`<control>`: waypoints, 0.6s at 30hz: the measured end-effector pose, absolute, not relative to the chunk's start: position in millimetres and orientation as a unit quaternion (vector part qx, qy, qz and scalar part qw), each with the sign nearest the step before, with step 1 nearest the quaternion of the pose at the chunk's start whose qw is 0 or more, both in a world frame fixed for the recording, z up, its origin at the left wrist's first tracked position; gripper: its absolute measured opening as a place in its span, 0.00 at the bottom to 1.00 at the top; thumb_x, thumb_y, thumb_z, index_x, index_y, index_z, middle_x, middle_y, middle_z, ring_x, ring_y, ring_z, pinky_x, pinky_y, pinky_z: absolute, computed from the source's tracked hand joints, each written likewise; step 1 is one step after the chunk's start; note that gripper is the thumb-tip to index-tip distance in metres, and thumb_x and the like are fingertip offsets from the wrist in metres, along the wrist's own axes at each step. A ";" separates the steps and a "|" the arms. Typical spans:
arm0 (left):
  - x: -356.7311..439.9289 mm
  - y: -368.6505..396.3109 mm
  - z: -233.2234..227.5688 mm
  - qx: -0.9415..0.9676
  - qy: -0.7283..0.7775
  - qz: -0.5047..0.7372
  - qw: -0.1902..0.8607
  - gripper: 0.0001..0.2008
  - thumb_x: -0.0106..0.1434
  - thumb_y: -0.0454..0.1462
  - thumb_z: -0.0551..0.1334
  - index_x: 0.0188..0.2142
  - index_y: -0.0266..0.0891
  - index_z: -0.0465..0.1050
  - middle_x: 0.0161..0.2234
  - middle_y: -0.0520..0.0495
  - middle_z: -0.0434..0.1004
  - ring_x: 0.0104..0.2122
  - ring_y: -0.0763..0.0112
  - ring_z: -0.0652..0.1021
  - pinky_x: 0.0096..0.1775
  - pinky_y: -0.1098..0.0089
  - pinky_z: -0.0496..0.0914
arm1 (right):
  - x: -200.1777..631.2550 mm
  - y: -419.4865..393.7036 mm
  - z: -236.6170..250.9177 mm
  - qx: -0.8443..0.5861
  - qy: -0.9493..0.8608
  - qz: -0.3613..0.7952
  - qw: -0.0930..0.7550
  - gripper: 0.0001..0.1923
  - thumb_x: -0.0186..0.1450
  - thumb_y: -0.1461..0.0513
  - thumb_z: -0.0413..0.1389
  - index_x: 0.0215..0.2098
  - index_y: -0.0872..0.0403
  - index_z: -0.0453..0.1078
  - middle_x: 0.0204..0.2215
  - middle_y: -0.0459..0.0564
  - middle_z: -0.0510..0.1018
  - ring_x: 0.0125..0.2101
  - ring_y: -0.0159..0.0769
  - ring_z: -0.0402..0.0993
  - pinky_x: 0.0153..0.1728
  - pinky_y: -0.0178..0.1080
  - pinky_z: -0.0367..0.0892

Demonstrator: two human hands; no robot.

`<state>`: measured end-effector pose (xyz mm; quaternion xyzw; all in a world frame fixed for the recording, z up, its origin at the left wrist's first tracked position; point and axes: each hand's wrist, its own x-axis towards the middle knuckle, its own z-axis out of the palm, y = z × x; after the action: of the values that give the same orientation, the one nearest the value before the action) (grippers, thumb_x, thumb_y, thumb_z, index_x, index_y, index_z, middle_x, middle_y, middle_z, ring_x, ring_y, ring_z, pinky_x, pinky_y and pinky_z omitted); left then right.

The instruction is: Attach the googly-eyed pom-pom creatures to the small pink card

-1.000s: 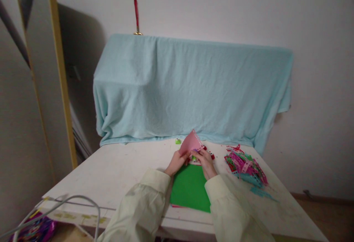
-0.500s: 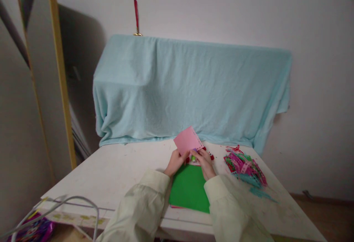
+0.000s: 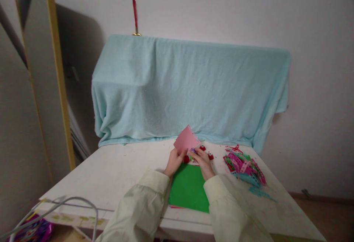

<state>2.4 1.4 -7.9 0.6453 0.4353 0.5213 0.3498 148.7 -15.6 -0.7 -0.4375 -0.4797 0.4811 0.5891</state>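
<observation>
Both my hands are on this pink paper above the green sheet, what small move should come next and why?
Probably lay the pink paper flat on the table. The left hand holds it tilted up by its lower edge while the right hand rests beside it, so the fingers have no firm surface to press against.

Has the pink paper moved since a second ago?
Yes. The pink paper has tipped leftward, now covering the small green piece that showed against the blue cloth.

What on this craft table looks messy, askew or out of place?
The heap of cut paper trimmings at the right of the table is loose and tangled, with teal scraps strayed towards the edge. The green sheet overhangs the near edge. Nothing looks damaged.
</observation>
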 end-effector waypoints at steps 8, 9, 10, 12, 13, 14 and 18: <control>3.6 2.8 -10.1 0.657 0.426 0.519 0.343 0.20 0.61 0.49 0.56 0.25 0.34 0.70 0.18 0.52 0.68 0.21 0.73 0.68 0.25 0.75 0.61 | 149.3 -15.4 -1.8 -0.422 -0.489 0.508 0.570 0.19 0.49 0.51 0.65 0.32 0.55 0.72 0.27 0.47 0.75 0.24 0.31 0.67 0.21 0.32 0.57; 3.6 2.9 -10.0 0.659 0.422 0.519 0.343 0.19 0.61 0.48 0.56 0.25 0.34 0.70 0.18 0.51 0.69 0.22 0.73 0.68 0.26 0.75 0.61 | 149.1 -15.4 -1.8 -0.424 -0.488 0.509 0.568 0.19 0.49 0.51 0.65 0.32 0.55 0.72 0.27 0.47 0.75 0.24 0.32 0.67 0.21 0.32 0.57; 3.5 3.0 -9.9 0.661 0.419 0.520 0.343 0.19 0.61 0.48 0.56 0.27 0.34 0.71 0.19 0.51 0.69 0.22 0.73 0.69 0.26 0.75 0.62 | 148.9 -15.4 -1.8 -0.422 -0.489 0.509 0.569 0.19 0.49 0.51 0.65 0.32 0.55 0.72 0.27 0.47 0.76 0.24 0.32 0.68 0.21 0.32 0.58; 3.4 3.3 -10.0 0.663 0.415 0.520 0.343 0.18 0.61 0.47 0.56 0.29 0.33 0.71 0.20 0.51 0.70 0.23 0.72 0.69 0.27 0.74 0.63 | 148.2 -15.4 -1.7 -0.408 -0.495 0.507 0.576 0.19 0.49 0.51 0.65 0.33 0.55 0.73 0.29 0.48 0.77 0.28 0.35 0.70 0.25 0.33 0.62; 3.4 3.5 -10.2 0.664 0.414 0.520 0.343 0.17 0.61 0.47 0.56 0.30 0.33 0.72 0.20 0.51 0.71 0.23 0.72 0.70 0.27 0.74 0.63 | 147.9 -15.3 -1.7 -0.402 -0.498 0.505 0.579 0.19 0.50 0.52 0.65 0.35 0.55 0.73 0.30 0.49 0.77 0.30 0.36 0.71 0.27 0.34 0.63; 3.5 3.7 -10.5 0.665 0.412 0.520 0.343 0.17 0.61 0.46 0.56 0.31 0.33 0.72 0.21 0.51 0.71 0.24 0.72 0.70 0.28 0.74 0.64 | 147.6 -15.2 -1.7 -0.398 -0.499 0.503 0.583 0.20 0.50 0.52 0.65 0.36 0.55 0.73 0.32 0.50 0.78 0.31 0.37 0.72 0.28 0.34 0.64; 4.5 3.3 -10.9 0.663 0.406 0.527 0.344 0.15 0.61 0.44 0.56 0.32 0.33 0.72 0.22 0.50 0.72 0.25 0.72 0.71 0.29 0.73 0.65 | 147.7 -14.7 -2.3 -0.404 -0.494 0.501 0.585 0.20 0.50 0.52 0.65 0.37 0.54 0.74 0.33 0.50 0.78 0.32 0.38 0.73 0.29 0.35 0.65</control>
<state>4.5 3.3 -10.9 0.6628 0.4057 0.5270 0.3440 147.7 -14.7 -2.3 -0.4036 -0.4942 0.5010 0.5846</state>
